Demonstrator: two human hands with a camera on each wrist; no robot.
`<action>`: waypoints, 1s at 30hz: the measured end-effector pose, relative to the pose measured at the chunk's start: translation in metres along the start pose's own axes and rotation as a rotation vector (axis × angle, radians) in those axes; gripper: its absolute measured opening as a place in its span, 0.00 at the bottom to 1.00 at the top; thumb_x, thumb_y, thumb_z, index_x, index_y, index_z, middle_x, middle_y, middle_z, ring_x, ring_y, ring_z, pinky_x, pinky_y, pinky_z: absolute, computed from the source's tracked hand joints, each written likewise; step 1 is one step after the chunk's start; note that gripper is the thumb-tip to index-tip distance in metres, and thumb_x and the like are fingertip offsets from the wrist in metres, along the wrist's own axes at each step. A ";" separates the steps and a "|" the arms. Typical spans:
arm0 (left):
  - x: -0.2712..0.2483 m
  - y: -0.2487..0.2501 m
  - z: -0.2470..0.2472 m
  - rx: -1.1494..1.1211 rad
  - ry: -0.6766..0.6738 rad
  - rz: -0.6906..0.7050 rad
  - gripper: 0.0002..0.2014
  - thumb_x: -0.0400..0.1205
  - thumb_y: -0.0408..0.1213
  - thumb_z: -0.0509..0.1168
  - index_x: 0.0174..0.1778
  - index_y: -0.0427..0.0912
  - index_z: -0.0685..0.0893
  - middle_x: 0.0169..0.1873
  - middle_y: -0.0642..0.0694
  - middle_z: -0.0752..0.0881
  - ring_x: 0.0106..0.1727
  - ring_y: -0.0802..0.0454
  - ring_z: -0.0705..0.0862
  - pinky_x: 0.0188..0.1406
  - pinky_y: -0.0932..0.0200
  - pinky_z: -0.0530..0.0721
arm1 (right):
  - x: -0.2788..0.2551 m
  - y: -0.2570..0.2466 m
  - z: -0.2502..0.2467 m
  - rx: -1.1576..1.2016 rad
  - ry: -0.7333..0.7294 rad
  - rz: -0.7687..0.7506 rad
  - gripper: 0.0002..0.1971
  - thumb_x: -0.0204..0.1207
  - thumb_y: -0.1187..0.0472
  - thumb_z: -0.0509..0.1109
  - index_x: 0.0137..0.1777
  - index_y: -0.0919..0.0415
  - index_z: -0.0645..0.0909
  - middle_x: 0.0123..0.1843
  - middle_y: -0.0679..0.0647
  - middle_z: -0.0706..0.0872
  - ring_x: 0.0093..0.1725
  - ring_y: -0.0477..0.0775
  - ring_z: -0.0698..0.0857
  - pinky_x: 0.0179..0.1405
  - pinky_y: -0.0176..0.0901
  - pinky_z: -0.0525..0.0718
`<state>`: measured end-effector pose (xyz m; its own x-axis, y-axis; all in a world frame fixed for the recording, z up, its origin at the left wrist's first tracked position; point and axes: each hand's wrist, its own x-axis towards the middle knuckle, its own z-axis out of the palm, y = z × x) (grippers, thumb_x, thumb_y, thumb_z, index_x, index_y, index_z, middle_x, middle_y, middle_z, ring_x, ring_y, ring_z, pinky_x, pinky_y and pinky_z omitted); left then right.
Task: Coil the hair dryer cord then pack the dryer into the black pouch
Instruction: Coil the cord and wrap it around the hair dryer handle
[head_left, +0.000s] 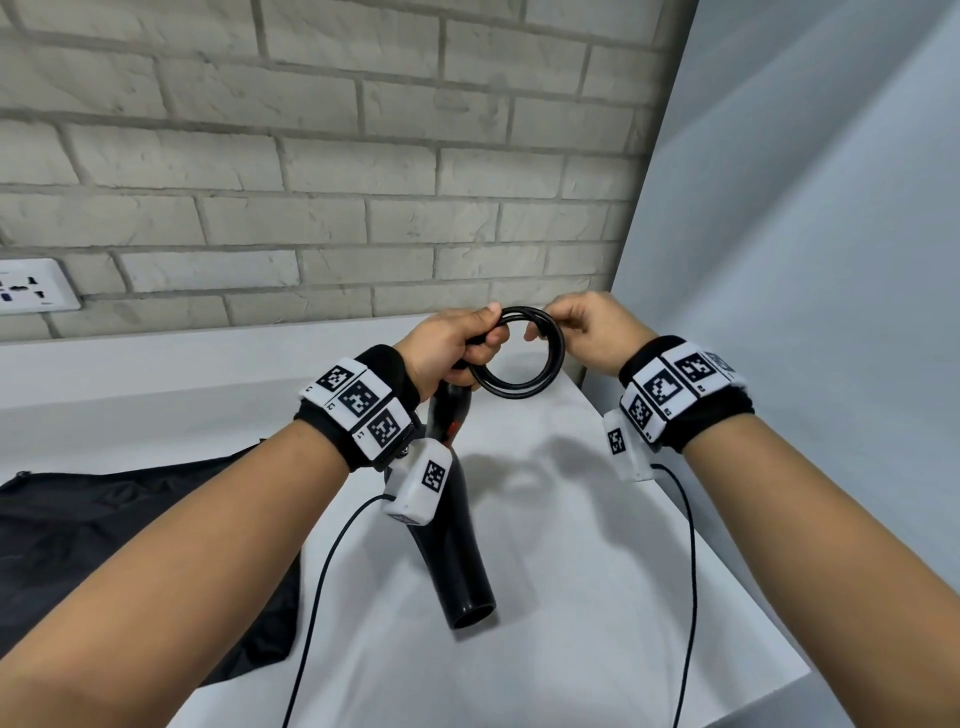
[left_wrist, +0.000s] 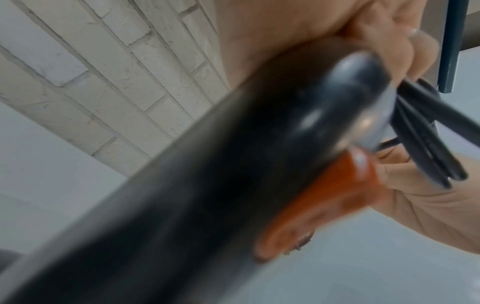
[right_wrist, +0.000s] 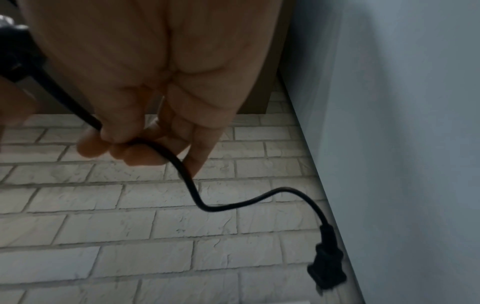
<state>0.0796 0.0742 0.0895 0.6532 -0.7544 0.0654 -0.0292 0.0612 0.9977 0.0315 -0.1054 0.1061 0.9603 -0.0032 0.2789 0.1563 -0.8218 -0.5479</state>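
A black hair dryer (head_left: 457, 525) hangs nozzle-down above the white table, its handle end held in my left hand (head_left: 457, 345). That hand also grips the coiled loops of the black cord (head_left: 519, 358). In the left wrist view the dryer body (left_wrist: 233, 174) with an orange switch (left_wrist: 319, 205) fills the frame, the cord loops (left_wrist: 426, 139) beside the fingers. My right hand (head_left: 576, 332) pinches the cord at the coil's right side. In the right wrist view the free cord (right_wrist: 197, 197) trails from the fingers (right_wrist: 135, 148) to the plug (right_wrist: 327, 271). The black pouch (head_left: 119, 551) lies flat at left.
A white table (head_left: 597, 597) runs to a brick wall (head_left: 311, 156) behind; a plain wall (head_left: 805, 260) stands close on the right. A wall socket (head_left: 31, 286) sits at far left. Thin wrist-camera cables (head_left: 691, 571) hang from both wrists.
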 end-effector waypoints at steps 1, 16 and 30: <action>0.000 0.001 0.000 0.002 0.007 0.004 0.21 0.88 0.43 0.45 0.30 0.43 0.69 0.16 0.57 0.62 0.16 0.64 0.55 0.12 0.71 0.52 | 0.000 0.000 -0.002 -0.047 -0.031 -0.001 0.17 0.73 0.70 0.61 0.40 0.47 0.86 0.44 0.58 0.89 0.49 0.62 0.85 0.59 0.57 0.82; 0.003 0.009 -0.011 -0.035 0.015 0.054 0.21 0.88 0.44 0.42 0.36 0.44 0.76 0.14 0.59 0.61 0.12 0.63 0.54 0.15 0.66 0.53 | -0.006 -0.007 0.006 0.558 -0.107 -0.048 0.16 0.74 0.74 0.65 0.35 0.54 0.88 0.27 0.43 0.86 0.32 0.36 0.82 0.42 0.26 0.82; 0.003 0.003 -0.001 -0.016 -0.044 0.029 0.20 0.88 0.44 0.43 0.34 0.43 0.72 0.14 0.58 0.62 0.13 0.63 0.54 0.12 0.69 0.50 | 0.001 -0.022 0.007 0.540 -0.158 0.064 0.15 0.78 0.75 0.58 0.42 0.60 0.83 0.24 0.47 0.87 0.21 0.44 0.79 0.19 0.30 0.75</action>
<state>0.0825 0.0724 0.0928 0.6182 -0.7802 0.0952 -0.0354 0.0933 0.9950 0.0309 -0.0839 0.1131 0.9882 0.0757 0.1329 0.1525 -0.4145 -0.8972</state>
